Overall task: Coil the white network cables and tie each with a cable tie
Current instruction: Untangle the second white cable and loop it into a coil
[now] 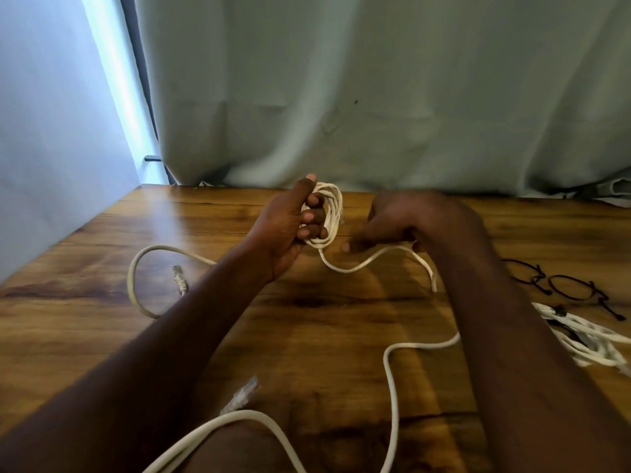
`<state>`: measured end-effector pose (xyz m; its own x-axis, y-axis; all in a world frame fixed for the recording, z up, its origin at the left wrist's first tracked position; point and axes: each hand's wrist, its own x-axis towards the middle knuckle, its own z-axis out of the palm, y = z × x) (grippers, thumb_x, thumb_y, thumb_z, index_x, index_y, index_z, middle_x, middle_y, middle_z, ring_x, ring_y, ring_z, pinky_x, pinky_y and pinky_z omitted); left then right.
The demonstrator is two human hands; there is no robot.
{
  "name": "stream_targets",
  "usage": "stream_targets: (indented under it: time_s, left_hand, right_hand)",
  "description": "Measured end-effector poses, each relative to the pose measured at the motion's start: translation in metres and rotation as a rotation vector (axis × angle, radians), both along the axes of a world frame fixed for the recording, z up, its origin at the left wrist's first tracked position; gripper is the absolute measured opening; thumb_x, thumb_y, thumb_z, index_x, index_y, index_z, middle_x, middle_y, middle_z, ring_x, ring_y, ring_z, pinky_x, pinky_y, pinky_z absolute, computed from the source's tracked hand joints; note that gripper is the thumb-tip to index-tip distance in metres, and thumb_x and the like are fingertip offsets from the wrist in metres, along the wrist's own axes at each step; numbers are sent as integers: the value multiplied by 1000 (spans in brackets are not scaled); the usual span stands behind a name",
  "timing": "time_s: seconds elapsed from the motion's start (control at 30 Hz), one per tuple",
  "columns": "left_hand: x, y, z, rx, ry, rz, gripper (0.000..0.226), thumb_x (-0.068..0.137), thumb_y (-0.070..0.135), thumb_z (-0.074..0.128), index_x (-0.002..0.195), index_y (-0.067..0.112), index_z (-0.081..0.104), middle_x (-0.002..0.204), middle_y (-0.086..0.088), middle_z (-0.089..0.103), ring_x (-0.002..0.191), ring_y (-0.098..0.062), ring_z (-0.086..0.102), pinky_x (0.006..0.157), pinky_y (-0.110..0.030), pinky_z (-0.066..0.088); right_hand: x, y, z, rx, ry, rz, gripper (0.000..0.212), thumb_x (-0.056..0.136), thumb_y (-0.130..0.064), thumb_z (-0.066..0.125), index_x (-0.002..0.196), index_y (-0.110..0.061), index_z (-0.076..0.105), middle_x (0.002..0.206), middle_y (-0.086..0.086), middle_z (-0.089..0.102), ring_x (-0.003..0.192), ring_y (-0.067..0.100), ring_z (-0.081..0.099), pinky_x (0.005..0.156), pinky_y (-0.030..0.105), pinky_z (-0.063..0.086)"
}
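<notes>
Nearest the camera, at six o'clock, a loose white cable [239, 418] was seen arching over the table [324, 319], with a clear plug [240, 396] lying just beside it. From there a strand was carried up at five o'clock, bent toward three o'clock under the right forearm, and was led on to the hands.

The coil [329, 216] was held upright above the table at twelve o'clock. It was gripped by the left hand [290, 227], whose fingers [312, 216] were curled through its loops and whose thumb was pressed along its top. From the bottom of the coil the free strand was seen sagging toward the right hand [396, 220], just at one o'clock of centre. That hand was blurred; its fingers were curled down round the strand, which was passed through them and dropped behind the wrist.

At nine o'clock another loop of cable [136, 278] was laid on the wood, with a second plug [180, 279] near it. At three o'clock black ties [566, 285] were scattered, and just below them a finished white bundle [587, 339] was lying, bound in black.

Behind the table a pale curtain [375, 97] was hung.
</notes>
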<state>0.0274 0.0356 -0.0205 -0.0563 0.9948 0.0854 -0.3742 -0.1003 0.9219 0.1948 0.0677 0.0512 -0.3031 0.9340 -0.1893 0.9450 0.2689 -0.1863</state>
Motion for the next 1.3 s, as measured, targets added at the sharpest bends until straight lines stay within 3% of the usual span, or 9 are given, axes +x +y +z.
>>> stream_targets:
  time_s: [0.1,0.23,0.43,0.53,0.63,0.8,1.0,1.13,1.3]
  left_hand:
    - [-1,0,-2,0,6,-24,42,111,39,46,74,19,51,58,5,35,40,-7,30,66,-29,39]
    - [-2,-2,2,11,3,-47,42,112,39,44,75,20,50,57,5,35,40,-7,30,68,-29,41]
    - [-12,-4,10,40,-102,-63,45,112,40,42,73,19,49,54,6,36,39,-7,31,66,-25,44]
    - [-17,-5,13,65,-121,-65,45,112,39,43,73,19,51,55,5,38,40,-7,32,71,-28,43]
    - [-16,-9,18,82,-53,-77,43,112,39,44,75,18,52,58,4,39,43,-8,34,75,-31,43]
    - [-20,-16,29,143,3,-137,41,112,37,44,77,17,51,61,3,40,45,-8,36,77,-32,45]
    - [-19,-11,15,71,49,-114,42,112,36,45,77,15,52,60,1,40,43,-9,37,73,-32,44]
    - [-24,-6,10,70,1,-104,42,112,36,46,76,16,54,60,1,41,44,-9,38,75,-32,45]
    - [-34,0,1,82,-80,-152,41,111,38,48,76,18,55,60,3,41,44,-8,38,76,-33,44]
  right_hand:
    - [-5,0,-13,-27,19,-17,32,76,-40,90,82,-14,73,83,5,71,79,24,67,88,46,60]
    - [-21,9,-40,167,157,0,25,83,-28,86,83,-16,64,91,9,72,82,26,72,79,42,63]
    - [0,2,-9,-247,304,264,25,83,-24,86,107,-21,78,102,-1,78,98,19,72,86,37,61]
    - [-12,11,-27,-84,108,261,24,78,-22,89,99,-24,77,100,-1,76,95,21,70,83,40,58]
    - [-27,33,-62,191,261,73,23,80,-31,86,94,-20,72,101,6,74,92,25,68,69,32,48]
    - [-31,56,-69,484,427,-201,26,91,-30,77,109,-11,76,113,13,74,109,34,67,77,30,42]
    - [-38,48,-73,461,513,140,20,84,-28,79,103,-20,79,105,8,77,97,30,70,73,31,47]
    - [-35,44,-58,625,513,87,29,82,-12,80,111,-16,77,119,9,70,106,30,66,81,30,47]
    - [-31,27,-39,436,1099,69,33,90,5,61,110,-16,75,108,-1,75,102,12,69,85,29,56]
